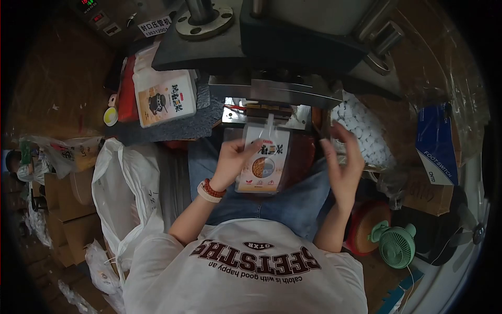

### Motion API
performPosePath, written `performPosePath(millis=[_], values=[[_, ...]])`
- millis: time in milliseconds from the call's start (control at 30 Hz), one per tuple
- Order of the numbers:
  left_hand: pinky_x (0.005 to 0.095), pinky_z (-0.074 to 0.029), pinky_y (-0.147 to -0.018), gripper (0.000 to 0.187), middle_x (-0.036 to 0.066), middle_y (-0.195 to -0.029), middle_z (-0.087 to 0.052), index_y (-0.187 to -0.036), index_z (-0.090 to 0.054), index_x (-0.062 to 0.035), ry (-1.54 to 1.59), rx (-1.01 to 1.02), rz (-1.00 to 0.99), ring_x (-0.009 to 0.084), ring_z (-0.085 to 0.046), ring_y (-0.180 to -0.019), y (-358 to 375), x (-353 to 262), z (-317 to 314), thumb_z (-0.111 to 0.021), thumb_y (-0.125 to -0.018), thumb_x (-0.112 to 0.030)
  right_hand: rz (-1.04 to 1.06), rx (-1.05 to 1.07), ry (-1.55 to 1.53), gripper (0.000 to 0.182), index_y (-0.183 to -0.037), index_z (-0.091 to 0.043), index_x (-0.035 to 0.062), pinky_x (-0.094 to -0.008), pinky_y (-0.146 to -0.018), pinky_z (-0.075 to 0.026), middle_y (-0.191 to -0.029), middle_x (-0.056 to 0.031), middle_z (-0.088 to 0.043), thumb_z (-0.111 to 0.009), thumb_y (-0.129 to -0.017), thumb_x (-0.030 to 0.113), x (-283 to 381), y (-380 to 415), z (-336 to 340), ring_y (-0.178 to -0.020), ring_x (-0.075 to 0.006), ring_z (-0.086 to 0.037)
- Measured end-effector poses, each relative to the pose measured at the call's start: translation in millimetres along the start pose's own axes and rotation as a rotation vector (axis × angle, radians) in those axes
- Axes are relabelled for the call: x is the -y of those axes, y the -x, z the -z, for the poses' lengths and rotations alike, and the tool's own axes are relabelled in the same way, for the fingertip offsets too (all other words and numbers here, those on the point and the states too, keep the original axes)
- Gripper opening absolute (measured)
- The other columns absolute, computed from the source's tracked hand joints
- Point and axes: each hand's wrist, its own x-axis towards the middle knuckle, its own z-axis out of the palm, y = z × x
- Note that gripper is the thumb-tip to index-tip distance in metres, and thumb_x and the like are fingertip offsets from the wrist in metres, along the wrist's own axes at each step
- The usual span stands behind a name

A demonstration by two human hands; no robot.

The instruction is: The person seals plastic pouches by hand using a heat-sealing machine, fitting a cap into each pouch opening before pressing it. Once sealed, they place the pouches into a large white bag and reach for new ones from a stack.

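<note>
Currently, one pouch is held at the metal fixture, with its outcome unshown

The flat white-and-orange printed pouch with a clear round window is held above the lap, its narrow pale spout pointed at the shiny metal fixture. By its position, this piece is judged to be partway through handling; whether the spout is firmly joined cannot be told. The pouch is pinched at its side between the thumb and fingers of the left hand. The right hand is held apart from it, thumb and fingers spread, with nothing gripped.

Similar printed pouches are stacked on a rough grey mat to the left; whether they are finished or waiting cannot be told. Many small white plastic pieces are heaped to the right, so further supplies are judged to be at hand.

Access to the fixture is narrowed by the long polished metal bar and the bulky dark machine head above it. Farther out, a large white sack, a blue-and-white cardboard box and a small green fan are seen, none of them between the hands and the fixture.
</note>
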Motion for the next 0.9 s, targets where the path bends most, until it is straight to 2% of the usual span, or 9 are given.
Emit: performPosePath(millis=[167, 367, 433, 500, 567, 600, 667, 800, 900], values=[[0.0223, -0.051, -0.058, 0.025, 0.009, -0.082, -0.069, -0.093, -0.066, 0.0067, 0.405, -0.015, 0.094, 0.01, -0.065, -0.067, -38, -19, -5, -0.065, -0.089, -0.018, -0.091, -0.103, 0.667, 0.027, -0.105, -0.063, -0.0008, -0.041, -0.08, -0.047, -0.099, -0.0165, -0.064, -0.064, -0.084, 0.017, -46, -16, 13, -0.091, -0.0355, -0.059], [0.0243, -0.052, -0.06, 0.026, 0.009, -0.083, -0.069, -0.095, -0.067, 0.0048, 0.334, -0.049, 0.159, 0.0127, -0.065, -0.068, -38, -23, 3, -0.066, -0.087, -0.02, -0.228, 0.07, 0.546, 0.025, -0.102, -0.065, -0.0022, -0.0411, -0.081, -0.047, -0.094, -0.02, -0.064, -0.064, -0.081, 0.011, -67, -15, 5, -0.092, -0.0361, -0.06], [0.0363, -0.051, -0.08, 0.041, 0.01, -0.101, -0.067, -0.111, -0.063, -0.0022, -0.369, -0.205, -0.104, 0.0212, -0.064, -0.088, -36, -29, 27, -0.07, -0.083, -0.031, -0.213, 0.074, 0.494, 0.023, -0.101, -0.065, -0.0026, -0.0408, -0.078, -0.049, -0.093, -0.0206, -0.064, -0.062, -0.081, 0.007, -78, -14, 10, -0.086, -0.0359, -0.062], [0.0533, -0.029, -0.104, 0.068, 0.01, -0.131, -0.053, -0.133, -0.049, -0.012, -1.131, -0.672, -0.509, 0.0307, -0.047, -0.122, -32, -33, 68, -0.07, -0.078, -0.047, -0.268, 0.11, 0.398, 0.025, -0.104, -0.063, -0.0031, -0.0381, -0.075, -0.05, -0.095, -0.0221, -0.064, -0.06, -0.08, 0.004, -79, -12, 14, -0.081, -0.034, -0.064], [0.0613, -0.005, -0.108, 0.086, 0.008, -0.149, -0.032, -0.144, -0.033, -0.0144, -1.514, -0.627, -0.308, 0.0312, -0.021, -0.14, -23, -15, 115, -0.065, -0.076, -0.057, -0.322, 0.026, 0.364, 0.024, -0.104, -0.064, -0.0028, -0.035, -0.072, -0.051, -0.096, -0.0206, -0.065, -0.06, -0.08, 0.002, -69, -14, 9, -0.078, -0.0293, -0.065], [0.0654, -0.004, -0.107, 0.087, 0.006, -0.151, -0.03, -0.146, -0.03, -0.0173, -1.481, -0.466, -0.192, 0.0282, -0.021, -0.142, -15, -4, 132, -0.061, -0.077, -0.061, -0.369, -0.054, 0.33, 0.024, -0.104, -0.064, -0.0025, -0.032, -0.069, -0.051, -0.096, -0.0192, -0.066, -0.059, -0.081, 0.001, -62, -16, 6, -0.074, -0.0246, -0.066], [0.0618, -0.007, -0.108, 0.085, 0.006, -0.149, -0.032, -0.145, -0.032, -0.0204, -1.527, -0.274, -0.314, 0.0247, -0.026, -0.14, 12, -8, 136, -0.064, -0.076, -0.058, -0.26, -0.149, 0.19, 0.026, -0.107, -0.061, -0.0022, -0.0287, -0.069, -0.05, -0.097, -0.0171, -0.067, -0.06, -0.081, 0.001, -51, -14, 5, -0.073, -0.0195, -0.064], [0.0388, -0.039, -0.101, 0.049, 0.007, -0.117, -0.064, -0.118, -0.062, -0.0137, -1.215, -0.25, -0.477, 0.0246, -0.055, -0.117, 35, 2, 135, -0.067, -0.07, -0.006, -0.112, -0.149, -0.367, 0.043, -0.124, -0.051, 0.0003, -0.0216, -0.071, -0.047, -0.103, -0.0086, -0.066, -0.063, -0.083, -0.002, 8, -1, -14, -0.076, -0.0087, -0.057], [0.0328, -0.05, -0.086, 0.042, 0.006, -0.1, -0.069, -0.1, -0.068, -0.0084, -0.832, -0.375, -0.508, 0.0255, -0.064, -0.102, 40, -19, 95, -0.058, -0.062, 0.007, 0.12, 0.011, -0.234, 0.046, -0.123, -0.048, -0.0006, -0.0218, -0.072, -0.048, -0.107, -0.0112, -0.065, -0.067, -0.082, -0.002, 34, 15, -35, -0.075, -0.0106, -0.059]])
